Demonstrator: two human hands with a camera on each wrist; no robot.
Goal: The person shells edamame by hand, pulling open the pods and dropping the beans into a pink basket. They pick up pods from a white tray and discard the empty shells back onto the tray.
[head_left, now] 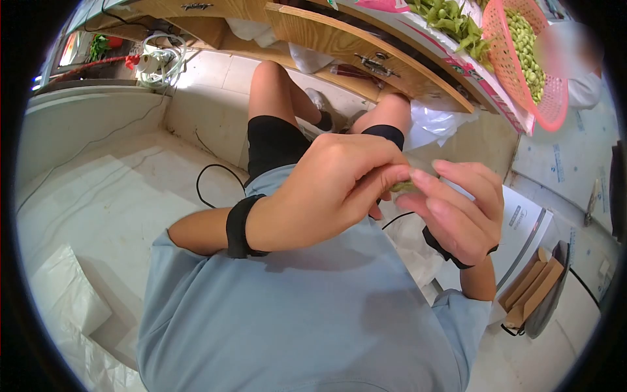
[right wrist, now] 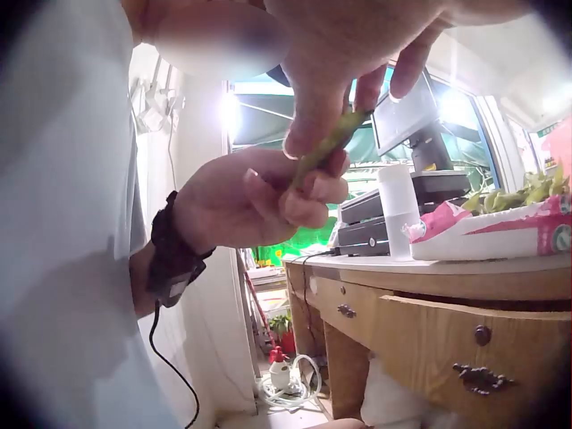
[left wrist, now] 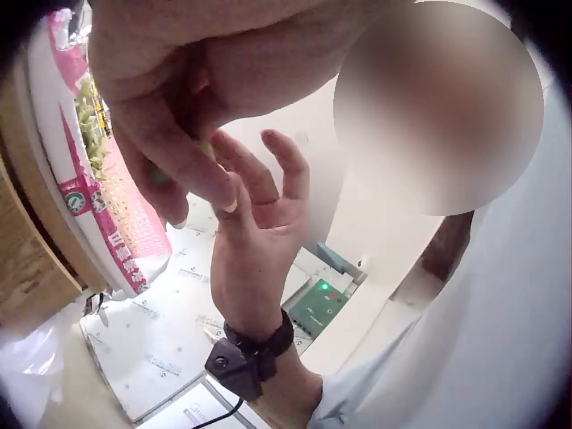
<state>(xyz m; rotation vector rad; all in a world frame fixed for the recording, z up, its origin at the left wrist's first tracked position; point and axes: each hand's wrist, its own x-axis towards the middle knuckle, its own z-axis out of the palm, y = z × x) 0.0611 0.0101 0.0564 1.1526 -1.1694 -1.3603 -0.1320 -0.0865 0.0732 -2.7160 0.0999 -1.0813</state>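
Both hands meet in front of the blue shirt at one green bean pod (right wrist: 332,145). My left hand (head_left: 333,186) grips it between thumb and curled fingers, as the right wrist view shows best. From the other side my right hand (head_left: 460,209) pinches the pod with its thumb and a forefinger, its other fingers spread loosely. In the head view only a sliver of the pod shows between the fingertips. The left wrist view has the left hand (left wrist: 170,116) across the top, covering most of the pod, with the right hand (left wrist: 255,237) below.
On the wooden desk (right wrist: 357,273) a pink-and-white carton (right wrist: 500,234) holds a heap of green pods (head_left: 450,23). A pink basket (head_left: 556,116) of shelled beans stands beside it. A drawer (head_left: 372,55) juts out above the knees. Coiled white hose (head_left: 173,62) lies near the wall.
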